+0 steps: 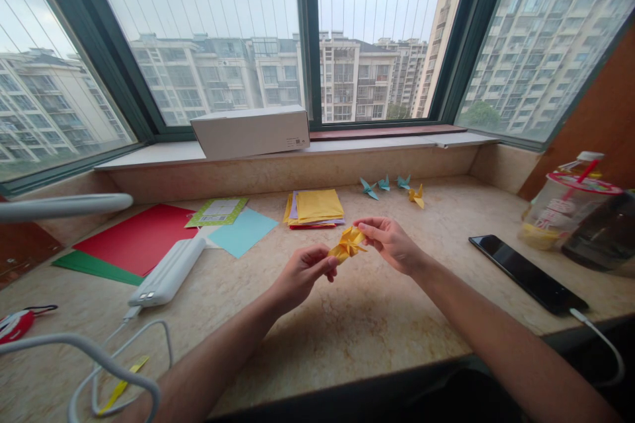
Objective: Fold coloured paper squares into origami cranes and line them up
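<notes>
A yellow origami crane (350, 242) is held above the counter between my two hands. My left hand (310, 269) pinches its lower left part between thumb and fingers. At its upper right, my right hand (387, 241) grips another part with the thumb and fingertips closed. The pinched parts are covered by my fingers. Behind my hands lies a stack of folded yellow, purple and red paper (317, 206). Beyond my right hand stand several small paper cranes: a yellow crane (417, 196) and blue ones, such as the blue crane (369, 189).
On the left lie red paper (141, 238), light blue paper (243, 232), a green packet (217, 212) and a white power bank (169, 271) with a cable. To the right are a phone (526, 273) on a cable and a plastic cup (555, 218). A white box (251, 132) rests on the sill.
</notes>
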Action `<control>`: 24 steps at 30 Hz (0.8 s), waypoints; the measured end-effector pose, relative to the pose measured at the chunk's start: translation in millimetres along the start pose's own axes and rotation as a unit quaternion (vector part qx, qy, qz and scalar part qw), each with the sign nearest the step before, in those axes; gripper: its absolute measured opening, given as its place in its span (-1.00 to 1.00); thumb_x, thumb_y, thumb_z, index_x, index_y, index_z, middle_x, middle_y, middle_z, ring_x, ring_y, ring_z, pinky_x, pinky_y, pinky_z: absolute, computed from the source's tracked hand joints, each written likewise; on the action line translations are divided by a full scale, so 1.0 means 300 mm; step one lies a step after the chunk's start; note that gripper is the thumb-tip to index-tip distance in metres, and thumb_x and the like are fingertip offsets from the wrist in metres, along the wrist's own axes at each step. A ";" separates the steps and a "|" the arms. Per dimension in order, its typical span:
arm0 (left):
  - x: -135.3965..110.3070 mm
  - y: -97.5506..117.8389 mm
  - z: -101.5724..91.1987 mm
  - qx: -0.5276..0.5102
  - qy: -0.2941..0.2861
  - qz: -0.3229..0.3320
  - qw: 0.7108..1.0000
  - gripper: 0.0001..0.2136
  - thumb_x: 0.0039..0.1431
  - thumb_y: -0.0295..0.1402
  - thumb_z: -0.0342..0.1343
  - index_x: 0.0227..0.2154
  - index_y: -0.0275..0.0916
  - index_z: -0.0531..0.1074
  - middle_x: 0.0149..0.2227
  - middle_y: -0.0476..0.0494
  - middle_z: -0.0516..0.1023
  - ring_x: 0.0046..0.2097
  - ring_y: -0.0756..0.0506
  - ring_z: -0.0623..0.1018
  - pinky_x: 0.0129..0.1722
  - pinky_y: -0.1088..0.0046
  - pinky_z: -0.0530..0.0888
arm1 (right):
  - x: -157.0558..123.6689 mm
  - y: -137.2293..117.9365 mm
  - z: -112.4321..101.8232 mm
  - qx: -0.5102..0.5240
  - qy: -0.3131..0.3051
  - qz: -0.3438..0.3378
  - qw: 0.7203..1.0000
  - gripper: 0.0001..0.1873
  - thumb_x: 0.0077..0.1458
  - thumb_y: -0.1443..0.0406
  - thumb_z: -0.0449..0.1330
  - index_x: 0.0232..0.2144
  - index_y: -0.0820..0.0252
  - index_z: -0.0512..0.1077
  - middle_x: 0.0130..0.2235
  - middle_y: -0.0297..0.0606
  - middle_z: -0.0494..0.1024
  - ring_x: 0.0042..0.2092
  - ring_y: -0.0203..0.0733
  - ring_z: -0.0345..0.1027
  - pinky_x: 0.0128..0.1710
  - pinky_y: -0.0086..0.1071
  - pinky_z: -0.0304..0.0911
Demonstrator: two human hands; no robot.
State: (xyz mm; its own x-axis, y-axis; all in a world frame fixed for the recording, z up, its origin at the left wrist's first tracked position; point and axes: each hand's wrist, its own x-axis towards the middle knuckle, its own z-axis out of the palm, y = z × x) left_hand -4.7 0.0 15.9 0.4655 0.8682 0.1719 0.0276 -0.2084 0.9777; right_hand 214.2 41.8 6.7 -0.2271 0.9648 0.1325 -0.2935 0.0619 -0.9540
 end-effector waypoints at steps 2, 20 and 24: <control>-0.002 0.007 0.001 0.002 -0.001 0.002 1.000 -0.65 0.15 -0.10 0.18 -0.56 -0.31 0.46 -0.51 -0.03 0.42 -0.41 -0.01 0.40 -0.33 0.48 0.36 | 0.002 0.002 -0.002 -0.002 -0.001 -0.002 1.000 -0.74 -0.07 0.18 0.40 -0.32 0.21 0.61 -0.41 -0.28 0.58 -0.46 -0.37 0.25 -0.44 -0.44 0.14; 0.014 -0.042 -0.011 -0.021 0.174 -0.001 0.985 -0.69 0.12 -0.14 0.22 -0.44 -0.34 0.51 -0.54 -0.05 0.47 -0.50 0.02 0.43 -0.46 0.51 0.39 | -0.047 0.017 0.026 -0.437 0.043 -0.327 0.837 -0.34 0.07 0.08 0.31 0.18 -0.03 0.22 0.31 -0.08 0.08 0.29 0.14 0.05 0.25 0.08 0.02; 0.009 -0.029 -0.006 -0.020 0.172 -0.005 0.985 -0.69 0.13 -0.13 0.21 -0.42 -0.35 0.54 -0.53 -0.07 0.50 -0.49 0.01 0.43 -0.46 0.51 0.39 | -0.048 0.026 0.034 -0.458 0.062 -0.345 0.817 -0.59 0.09 0.11 0.30 -0.01 -0.01 0.41 0.31 -0.12 0.07 0.29 0.15 0.05 0.25 0.10 -0.01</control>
State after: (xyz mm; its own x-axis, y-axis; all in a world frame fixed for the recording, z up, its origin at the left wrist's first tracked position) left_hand -5.3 4.9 7.9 0.1373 0.9726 0.1874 -0.0069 -0.1882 0.9821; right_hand 205.8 25.7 0.1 -0.1888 0.6337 0.7502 0.5181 0.7132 -0.4721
